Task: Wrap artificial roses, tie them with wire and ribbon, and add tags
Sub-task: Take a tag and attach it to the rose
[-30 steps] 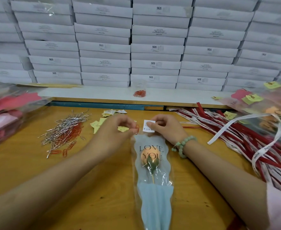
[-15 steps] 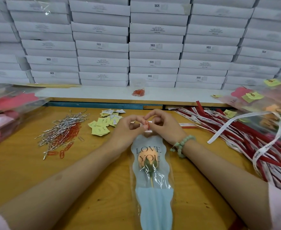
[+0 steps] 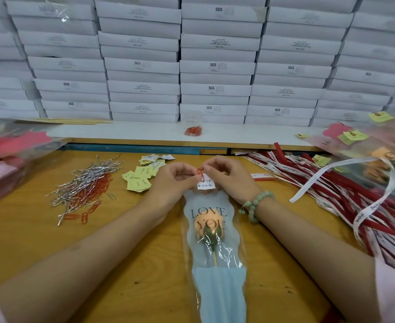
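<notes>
Now, from the head view, your left hand (image 3: 170,180) and right hand (image 3: 229,178) meet at the far end of the wrapped rose (image 3: 212,229). The rose lies flat on the yellow table (image 3: 28,252) in the middle, bloom end far from you and stem end near. Both hands have thumb and forefinger curled into a pinch. The left pinches the red paper clip (image 3: 200,172); the right pinches the clip's top and, it seems, the top edge of the white tag (image 3: 206,183), whose lower part overlaps the sleeve's far rim. My judgement is that you are clipping the tag to the wrapper. Whether the clip has caught the plastic as well as the paper cannot be told, so it may bite only the tag, and the tag could drop off when the rose is lifted. Pushing hard could crumple the tag or tear the thin film, and a skewed clip would leave the tag crooked. A slipped clip would be lost among the silver wire ties (image 3: 86,183) at left, beside the yellow tags (image 3: 140,180). Your right forearm lies near the ribbons (image 3: 331,183) at right, so a careless sweep could drag them over the sleeve.
</notes>
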Demonstrator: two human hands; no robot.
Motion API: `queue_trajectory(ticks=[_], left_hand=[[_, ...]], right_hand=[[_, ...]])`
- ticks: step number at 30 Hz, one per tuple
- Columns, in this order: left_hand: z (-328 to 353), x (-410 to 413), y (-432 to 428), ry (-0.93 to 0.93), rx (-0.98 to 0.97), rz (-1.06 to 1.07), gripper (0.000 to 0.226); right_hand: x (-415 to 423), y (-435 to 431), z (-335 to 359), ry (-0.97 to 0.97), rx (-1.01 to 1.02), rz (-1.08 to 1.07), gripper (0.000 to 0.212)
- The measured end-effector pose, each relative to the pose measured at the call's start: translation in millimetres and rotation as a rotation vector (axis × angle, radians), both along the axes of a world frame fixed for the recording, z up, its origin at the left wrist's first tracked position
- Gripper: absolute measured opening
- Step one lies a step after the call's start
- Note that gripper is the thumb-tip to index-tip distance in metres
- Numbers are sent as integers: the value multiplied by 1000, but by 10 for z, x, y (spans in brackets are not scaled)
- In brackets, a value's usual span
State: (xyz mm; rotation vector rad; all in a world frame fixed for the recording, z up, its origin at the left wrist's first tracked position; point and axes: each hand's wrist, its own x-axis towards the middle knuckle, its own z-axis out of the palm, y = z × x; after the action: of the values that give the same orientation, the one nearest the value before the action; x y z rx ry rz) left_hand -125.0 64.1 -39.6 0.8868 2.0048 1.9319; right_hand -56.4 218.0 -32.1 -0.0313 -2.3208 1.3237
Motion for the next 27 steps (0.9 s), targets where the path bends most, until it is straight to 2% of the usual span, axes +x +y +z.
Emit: queue_trajectory(ticks=[4,8,16,19,23,27], left_hand=[[1,6,1,29,-20,-7,7],[5,19,-3,36,-27,3,11],[17,10,2,0,-20,-7,19],[15,11,-4,2,-39,-25,18],[21,29,-14,11,-31,-50,15],[28,48,-23,27,-10,-42,12]], right_hand=[[18,-20,30,115,82,-24,10],[16,-18,30,123,84,12,6],[5,43,37,129,-227,-42,3],[15,38,41,140,-273,-61,3],[15,30,31,148,-255,-103,3],[6,9,22,90,-152,-91,3]])
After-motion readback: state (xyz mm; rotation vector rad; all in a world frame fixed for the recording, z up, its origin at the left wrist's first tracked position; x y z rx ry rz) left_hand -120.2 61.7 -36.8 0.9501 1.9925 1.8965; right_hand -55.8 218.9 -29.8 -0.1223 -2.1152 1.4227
